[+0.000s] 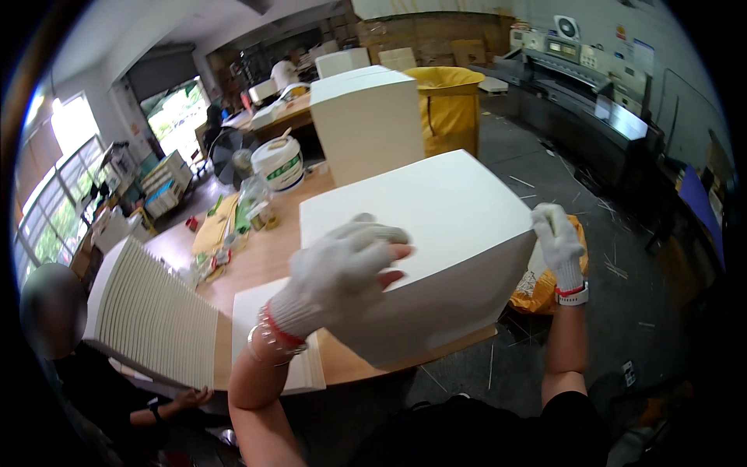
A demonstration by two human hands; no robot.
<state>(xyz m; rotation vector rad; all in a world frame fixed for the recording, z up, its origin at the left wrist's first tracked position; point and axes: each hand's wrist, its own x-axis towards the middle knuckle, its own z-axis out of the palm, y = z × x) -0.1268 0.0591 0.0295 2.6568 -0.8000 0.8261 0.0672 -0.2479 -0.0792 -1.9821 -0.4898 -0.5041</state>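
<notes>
A tall block of stacked white paper sheets (420,206) stands at the table's front edge before me. Over its near left part hovers my left hand (342,268), in a white knit glove with bare fingertips showing; its fingers are apart and nothing shows in them. At the stack's right corner is my right hand (556,237), gloved too, its fingers curled together against the corner. Whether a sheet's edge is pinched there is hidden. A lower white stack (299,373) lies beside the block, partly under my left forearm.
Left on the wooden table (257,274) leans a fanned row of thick white booklets (156,319), a co-worker's hand (193,398) by it. Beyond stand a white bucket (278,163), another tall white stack (366,117) and a yellow bin (451,109). An orange bag (533,294) sits right.
</notes>
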